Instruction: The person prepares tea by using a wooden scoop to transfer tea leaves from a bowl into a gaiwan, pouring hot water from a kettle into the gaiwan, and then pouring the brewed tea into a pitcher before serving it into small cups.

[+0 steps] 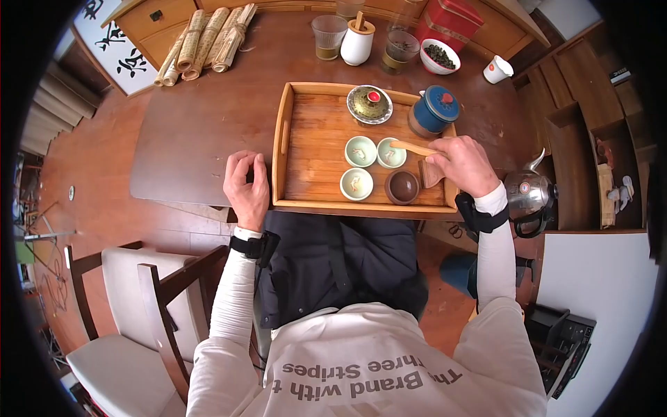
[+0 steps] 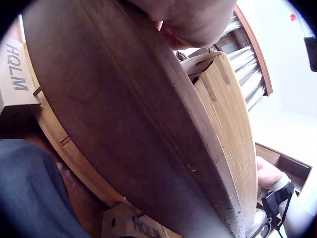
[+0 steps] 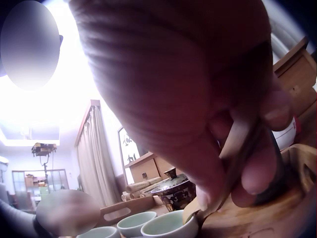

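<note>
My right hand (image 1: 462,163) pinches a slim light wooden utensil (image 1: 411,147), whose tip reaches the rim of the upper right pale green cup (image 1: 392,154). The right wrist view shows the fingers round the utensil (image 3: 240,136) above a green cup (image 3: 168,225). Two more green cups (image 1: 360,151) (image 1: 356,184) and a dark brown cup (image 1: 402,187) stand nearby on the wooden tray (image 1: 313,204). Under the right hand is a brown flat piece (image 1: 431,174), partly hidden. Left of the tray, my left hand (image 1: 247,187) rests at the table edge, fingers loosely curled, holding nothing.
At the tray's back stand a lidded patterned bowl (image 1: 369,104) and a blue-lidded pot (image 1: 435,110). Behind are glass cups (image 1: 328,37), a white holder (image 1: 357,45), a bowl of dark leaves (image 1: 440,57) and scrolls (image 1: 208,42). A metal kettle (image 1: 529,194) is at right.
</note>
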`<state>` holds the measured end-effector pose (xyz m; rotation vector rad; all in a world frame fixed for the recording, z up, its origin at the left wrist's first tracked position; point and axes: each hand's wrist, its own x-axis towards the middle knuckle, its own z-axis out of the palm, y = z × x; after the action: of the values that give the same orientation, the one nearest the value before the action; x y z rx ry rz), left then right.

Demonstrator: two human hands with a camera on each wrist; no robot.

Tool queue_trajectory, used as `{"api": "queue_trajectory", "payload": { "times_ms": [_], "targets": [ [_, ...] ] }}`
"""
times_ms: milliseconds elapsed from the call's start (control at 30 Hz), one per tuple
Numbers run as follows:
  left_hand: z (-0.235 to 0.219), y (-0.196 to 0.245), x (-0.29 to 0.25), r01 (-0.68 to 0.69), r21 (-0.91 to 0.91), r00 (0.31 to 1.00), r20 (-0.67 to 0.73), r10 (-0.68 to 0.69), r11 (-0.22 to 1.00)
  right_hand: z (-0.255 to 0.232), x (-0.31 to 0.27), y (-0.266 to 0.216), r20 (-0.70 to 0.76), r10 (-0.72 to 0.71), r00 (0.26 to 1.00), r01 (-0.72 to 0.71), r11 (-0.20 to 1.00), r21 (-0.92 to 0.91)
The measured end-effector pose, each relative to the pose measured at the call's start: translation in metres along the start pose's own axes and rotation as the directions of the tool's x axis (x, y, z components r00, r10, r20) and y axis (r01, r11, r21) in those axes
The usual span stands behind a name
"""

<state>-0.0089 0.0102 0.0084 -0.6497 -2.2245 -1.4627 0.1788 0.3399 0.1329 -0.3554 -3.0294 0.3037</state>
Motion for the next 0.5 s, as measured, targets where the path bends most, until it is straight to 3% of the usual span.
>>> {"api": "queue_trajectory", "payload": {
  "times_ms": [167,500],
  "targets": [
    [-0.0006,0.0012,0.0003,0.008,0.020,1.000,0.012,-0.008,1.000,-0.0043,0.0055,-0.0041,0.166,0.101,0.981,-0.097,0.995,-0.033],
    [0.0007,-0.0015,-0.0008,0.016,0.006,1.000,0.017,-0.016,1.000,0.0034,0.0053,-0.0011,0.017,-0.005,1.000,0.005,1.000,0.007]
  ]
}}
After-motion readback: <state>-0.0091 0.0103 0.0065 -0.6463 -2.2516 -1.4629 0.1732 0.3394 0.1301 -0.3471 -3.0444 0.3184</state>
